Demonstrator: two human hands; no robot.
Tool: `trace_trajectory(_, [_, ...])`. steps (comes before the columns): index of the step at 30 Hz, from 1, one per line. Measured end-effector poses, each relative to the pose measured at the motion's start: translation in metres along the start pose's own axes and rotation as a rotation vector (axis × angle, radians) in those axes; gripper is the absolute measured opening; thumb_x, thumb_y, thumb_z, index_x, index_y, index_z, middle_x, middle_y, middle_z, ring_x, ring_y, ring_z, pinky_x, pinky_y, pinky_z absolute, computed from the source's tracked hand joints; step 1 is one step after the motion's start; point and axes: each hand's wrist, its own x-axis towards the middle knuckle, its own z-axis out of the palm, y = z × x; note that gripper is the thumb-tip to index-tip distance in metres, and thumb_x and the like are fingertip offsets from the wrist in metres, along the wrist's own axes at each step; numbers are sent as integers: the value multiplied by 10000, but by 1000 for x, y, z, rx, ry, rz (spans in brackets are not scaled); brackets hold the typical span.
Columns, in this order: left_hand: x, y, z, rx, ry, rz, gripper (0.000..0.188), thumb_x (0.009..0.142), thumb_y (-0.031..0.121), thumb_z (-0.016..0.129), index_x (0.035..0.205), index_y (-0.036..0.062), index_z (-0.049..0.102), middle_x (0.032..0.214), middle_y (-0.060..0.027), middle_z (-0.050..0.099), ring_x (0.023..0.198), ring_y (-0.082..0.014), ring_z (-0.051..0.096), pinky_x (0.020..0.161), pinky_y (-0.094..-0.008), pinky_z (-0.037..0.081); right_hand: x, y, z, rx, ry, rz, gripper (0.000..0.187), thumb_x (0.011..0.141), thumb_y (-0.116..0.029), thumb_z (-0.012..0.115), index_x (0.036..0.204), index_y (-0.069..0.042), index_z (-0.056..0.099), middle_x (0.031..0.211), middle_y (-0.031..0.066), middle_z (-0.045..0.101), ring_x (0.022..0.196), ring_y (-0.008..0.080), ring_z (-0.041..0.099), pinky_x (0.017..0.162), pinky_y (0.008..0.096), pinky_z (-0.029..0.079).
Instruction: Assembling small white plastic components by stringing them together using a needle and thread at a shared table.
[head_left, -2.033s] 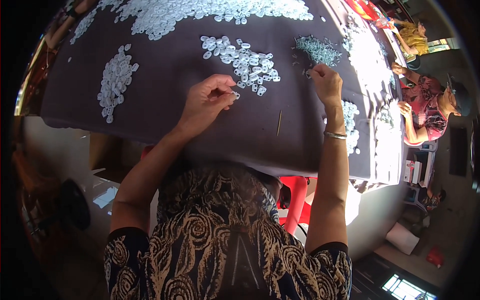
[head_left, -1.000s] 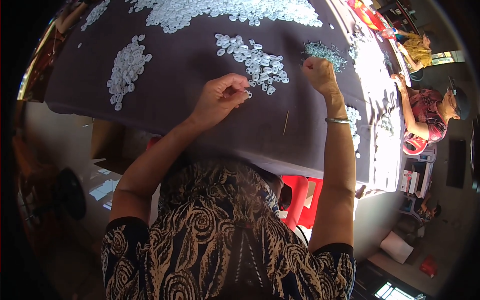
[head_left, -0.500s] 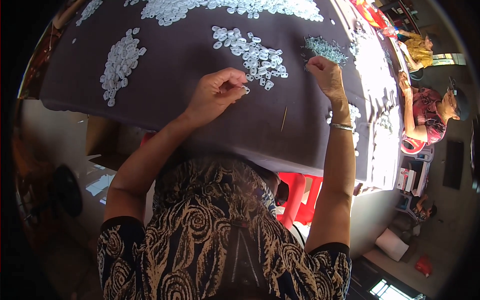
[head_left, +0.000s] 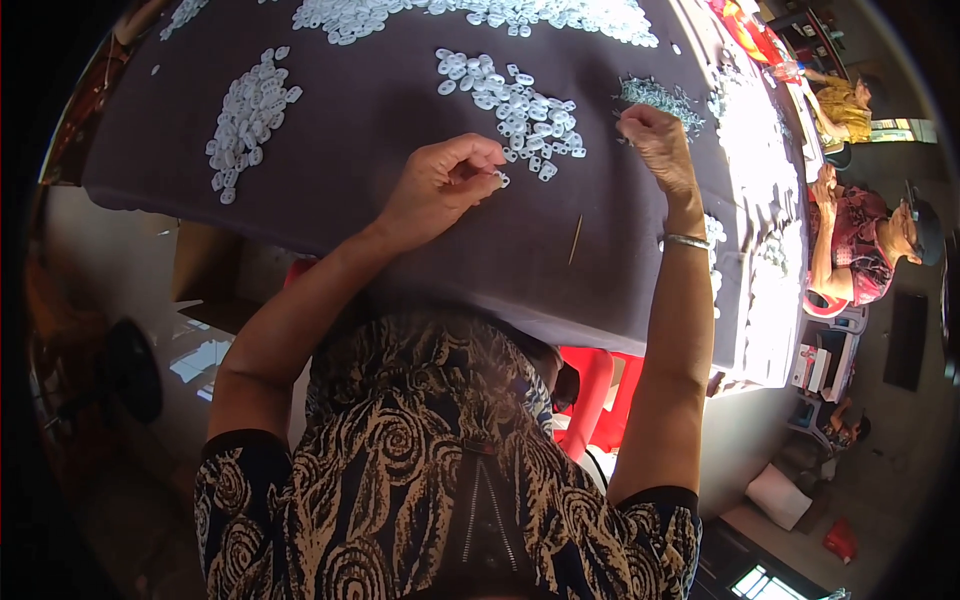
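My left hand (head_left: 445, 185) pinches a small white plastic piece (head_left: 503, 180) with holes between thumb and forefinger, just above the table. Beyond it lies a loose heap of similar white oval pieces (head_left: 515, 105). My right hand (head_left: 660, 150), with a bracelet at its wrist, is at the near edge of a pile of tiny thin grey-green pieces (head_left: 655, 95). Its fingers are curled together, and whatever is between them is too small or hidden to make out. A thin wooden stick (head_left: 575, 240) rests on the cloth between my forearms.
A dark cloth covers the table (head_left: 340, 140). Another heap of white pieces (head_left: 250, 115) lies at left, and a large one (head_left: 470, 12) spans the far side. More pieces lie in bright sunlight at right, where a person in a red patterned shirt (head_left: 860, 240) sits.
The whole view has shifted slightly, moving the table things a little to the right. My left hand keeps the white piece; my right hand's fingers look more curled in by the thin pieces.
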Motion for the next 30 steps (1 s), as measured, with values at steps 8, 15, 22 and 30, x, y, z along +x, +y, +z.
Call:
trace_trajectory(8, [0, 1, -1, 8, 41, -29, 149, 838, -18, 627, 974, 31, 592, 848, 20, 586, 696, -12, 519, 609, -172, 446, -15, -13, 32, 479, -46, 33, 64, 886, -101, 598, 930, -55, 599, 780, 6, 582, 601, 29, 423, 528, 181, 349])
trace_trajectory(15, [0, 2, 3, -121, 108, 7, 197, 836, -3, 635, 1023, 36, 588, 831, -9, 607, 694, -37, 565, 602, -189, 480, -49, -59, 84, 618, -206, -78, 109, 884, -60, 616, 987, -43, 646, 908, 45, 655, 693, 60, 535, 545, 191, 381])
trace_trajectory(22, [1, -5, 3, -174, 116, 38, 195, 839, 21, 652, 1022, 41, 589, 815, -4, 606, 705, -41, 571, 599, -193, 496, -54, -60, 106, 686, -173, -69, 77, 868, -38, 615, 927, -29, 663, 814, 19, 642, 650, 55, 525, 551, 196, 411])
trace_trajectory(30, [3, -7, -1, -126, 203, 88, 176, 846, 17, 646, 1011, 47, 594, 820, 14, 594, 706, -31, 561, 587, -196, 501, -54, -52, 100, 508, -91, -135, 87, 887, -39, 612, 959, -12, 652, 777, 11, 616, 575, 33, 473, 482, 171, 372])
